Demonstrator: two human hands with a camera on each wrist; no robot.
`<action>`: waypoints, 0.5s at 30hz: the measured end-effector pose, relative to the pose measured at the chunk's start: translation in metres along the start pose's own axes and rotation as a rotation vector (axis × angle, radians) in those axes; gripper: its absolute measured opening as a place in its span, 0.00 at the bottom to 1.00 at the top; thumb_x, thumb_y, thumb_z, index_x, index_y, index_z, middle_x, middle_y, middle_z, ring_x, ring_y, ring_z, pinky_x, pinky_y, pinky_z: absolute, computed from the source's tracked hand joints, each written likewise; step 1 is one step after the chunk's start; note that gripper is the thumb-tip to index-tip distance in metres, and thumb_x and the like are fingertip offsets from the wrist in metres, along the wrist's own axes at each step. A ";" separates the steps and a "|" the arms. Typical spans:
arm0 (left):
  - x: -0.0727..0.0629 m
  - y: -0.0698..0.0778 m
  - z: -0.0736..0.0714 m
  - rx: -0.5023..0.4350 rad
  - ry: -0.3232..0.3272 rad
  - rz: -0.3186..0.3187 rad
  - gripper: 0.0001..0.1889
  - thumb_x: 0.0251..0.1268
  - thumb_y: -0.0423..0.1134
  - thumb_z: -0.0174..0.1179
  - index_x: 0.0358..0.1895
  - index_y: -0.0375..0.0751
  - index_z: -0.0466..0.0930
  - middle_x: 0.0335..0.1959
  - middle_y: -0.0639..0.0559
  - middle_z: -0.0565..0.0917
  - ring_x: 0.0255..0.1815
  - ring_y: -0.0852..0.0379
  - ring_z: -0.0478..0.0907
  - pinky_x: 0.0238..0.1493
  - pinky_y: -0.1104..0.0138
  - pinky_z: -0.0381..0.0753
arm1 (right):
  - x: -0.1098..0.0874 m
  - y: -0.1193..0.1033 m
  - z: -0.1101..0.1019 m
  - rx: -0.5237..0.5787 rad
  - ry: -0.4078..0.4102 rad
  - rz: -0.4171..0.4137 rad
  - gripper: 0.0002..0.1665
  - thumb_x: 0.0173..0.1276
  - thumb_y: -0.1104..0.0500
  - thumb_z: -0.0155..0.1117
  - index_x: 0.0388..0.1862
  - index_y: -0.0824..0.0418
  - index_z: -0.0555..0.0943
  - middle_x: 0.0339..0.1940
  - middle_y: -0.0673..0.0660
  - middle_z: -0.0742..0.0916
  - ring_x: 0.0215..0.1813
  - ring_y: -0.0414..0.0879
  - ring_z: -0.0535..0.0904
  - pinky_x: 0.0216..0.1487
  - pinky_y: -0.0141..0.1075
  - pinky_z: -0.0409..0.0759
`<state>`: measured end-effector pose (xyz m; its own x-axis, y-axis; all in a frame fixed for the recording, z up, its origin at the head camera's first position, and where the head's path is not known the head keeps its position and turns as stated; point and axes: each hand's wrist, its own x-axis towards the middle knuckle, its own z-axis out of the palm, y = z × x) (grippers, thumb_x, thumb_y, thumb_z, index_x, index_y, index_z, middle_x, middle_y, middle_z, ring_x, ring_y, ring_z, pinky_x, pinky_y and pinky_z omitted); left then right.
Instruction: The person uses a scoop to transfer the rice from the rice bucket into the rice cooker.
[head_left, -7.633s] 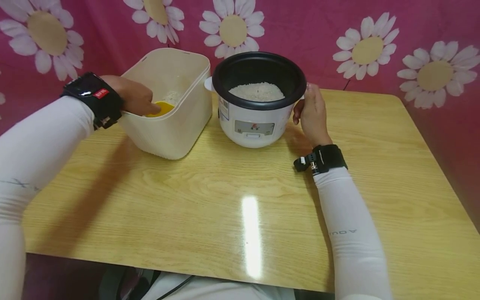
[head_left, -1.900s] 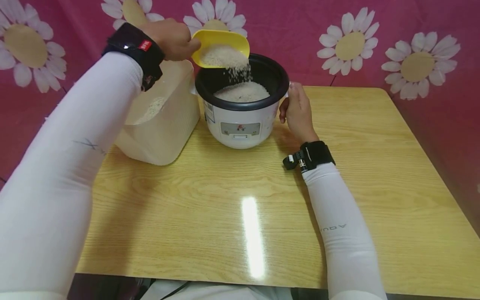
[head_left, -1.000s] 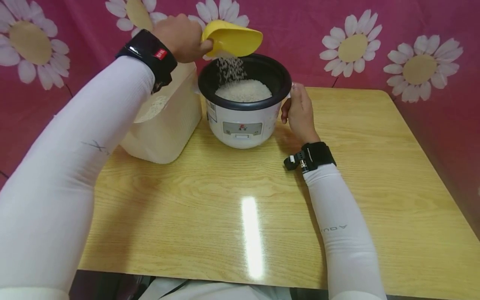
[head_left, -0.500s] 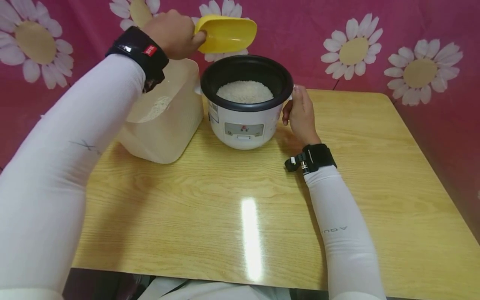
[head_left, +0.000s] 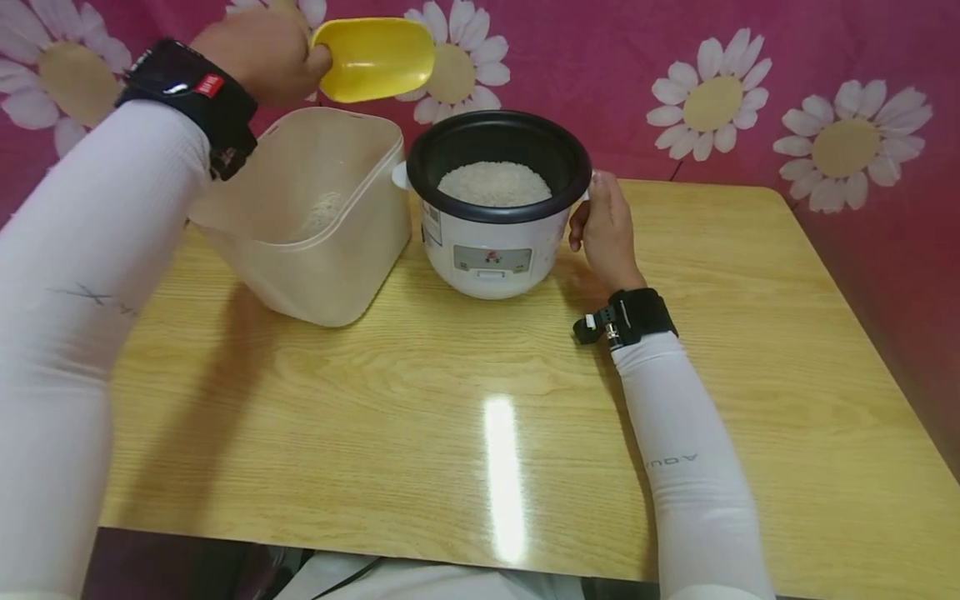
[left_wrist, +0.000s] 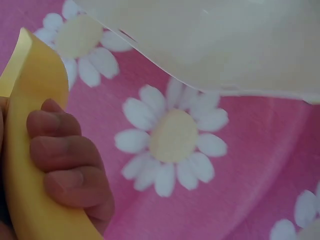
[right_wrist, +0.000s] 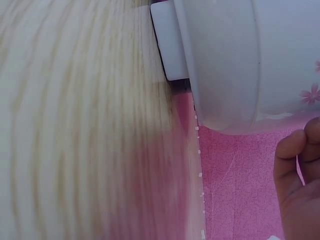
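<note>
My left hand (head_left: 262, 54) is raised over the back of the cream plastic bin (head_left: 375, 242), gripping a yellow scoop (head_left: 382, 62). The scoop's bowl looks bare inside. In the left wrist view the fingers (left_wrist: 65, 145) curl round the yellow scoop handle (left_wrist: 22, 165). A white rice cooker (head_left: 492, 283) with a black inner pot (head_left: 498, 212) stands right of the bin, and white rice (head_left: 495, 183) is heaped in it. At the cooker's right side my right hand (head_left: 611, 233) holds the side handle with bent fingers. Some rice (head_left: 322, 212) shows in the bin.
Both vessels stand toward the back of a wooden table (head_left: 375, 417). A pink cloth with daisies (head_left: 585, 75) hangs behind it. The cooker's left handle (head_left: 401, 176) is close beside the bin's rim.
Rice has poured from the scoop into the cooker, and the stream has stopped. My left hand has since moved left with the scoop, over the bin. The right hand has stayed on the handle.
</note>
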<state>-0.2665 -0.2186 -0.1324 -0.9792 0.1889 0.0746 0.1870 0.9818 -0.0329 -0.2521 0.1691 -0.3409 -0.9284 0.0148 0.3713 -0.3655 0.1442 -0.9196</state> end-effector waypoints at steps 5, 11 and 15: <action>-0.008 -0.020 0.001 0.040 -0.064 -0.051 0.31 0.82 0.55 0.36 0.48 0.26 0.77 0.23 0.44 0.69 0.25 0.46 0.70 0.27 0.60 0.73 | -0.002 -0.001 -0.002 -0.014 0.004 -0.007 0.16 0.86 0.42 0.37 0.52 0.44 0.73 0.20 0.49 0.74 0.20 0.42 0.70 0.22 0.30 0.73; -0.012 -0.035 0.005 0.105 -0.132 -0.057 0.33 0.82 0.56 0.38 0.49 0.25 0.78 0.20 0.46 0.68 0.24 0.47 0.69 0.25 0.61 0.73 | -0.001 0.000 -0.006 -0.019 0.001 -0.008 0.16 0.86 0.42 0.36 0.53 0.44 0.72 0.21 0.49 0.74 0.20 0.42 0.70 0.22 0.30 0.73; -0.015 -0.039 0.009 0.134 -0.208 -0.050 0.33 0.82 0.57 0.39 0.54 0.24 0.76 0.21 0.46 0.69 0.25 0.48 0.69 0.25 0.62 0.75 | -0.001 0.001 -0.007 -0.023 -0.003 -0.016 0.16 0.87 0.43 0.35 0.53 0.44 0.72 0.21 0.49 0.74 0.20 0.42 0.70 0.22 0.30 0.73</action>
<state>-0.2598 -0.2597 -0.1409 -0.9848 0.1188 -0.1269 0.1393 0.9760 -0.1672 -0.2511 0.1758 -0.3411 -0.9225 0.0097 0.3860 -0.3791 0.1669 -0.9102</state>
